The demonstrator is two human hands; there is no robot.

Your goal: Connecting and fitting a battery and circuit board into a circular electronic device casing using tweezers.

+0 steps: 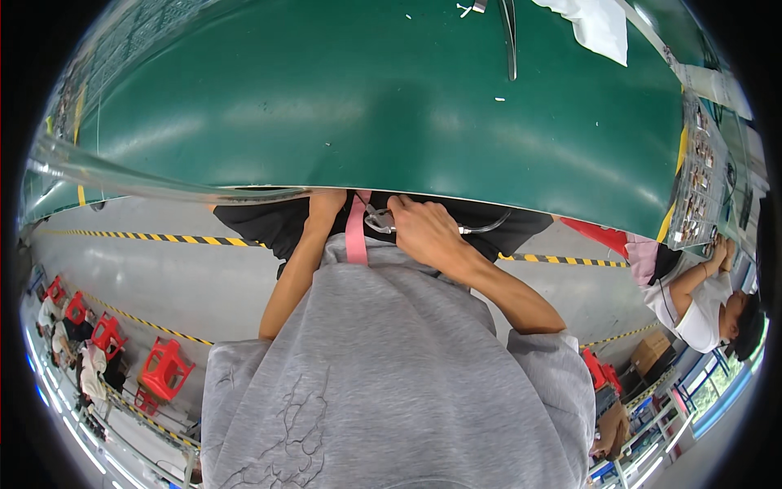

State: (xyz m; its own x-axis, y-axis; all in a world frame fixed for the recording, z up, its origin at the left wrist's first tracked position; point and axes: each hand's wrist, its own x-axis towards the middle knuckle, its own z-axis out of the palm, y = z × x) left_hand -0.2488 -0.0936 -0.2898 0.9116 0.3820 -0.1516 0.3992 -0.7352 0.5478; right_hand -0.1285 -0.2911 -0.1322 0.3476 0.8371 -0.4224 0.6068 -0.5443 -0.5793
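My left hand (327,202) is at the front edge of the green tabletop (391,147), over my lap. Its fingers go under the edge and are hidden. A pink strap (356,232) hangs down beside it, over my grey shirt. My right hand (423,231) has its fingers curled in, closed on a pale, clear-looking cord (380,220). One looped part of the cord shows left of the fingers. Past the wrist a further length, the cord's free run (489,226), bends up toward the table edge. What lies inside the palm is hidden.
Dark metal tweezers (511,41) lie at the far side of the tabletop, near a white sheet (601,31) and small white bits (499,99). A clear compartment tray (697,183) stands at the right edge. Beyond it sits another person (692,306). Red stools (165,368) stand behind at left.
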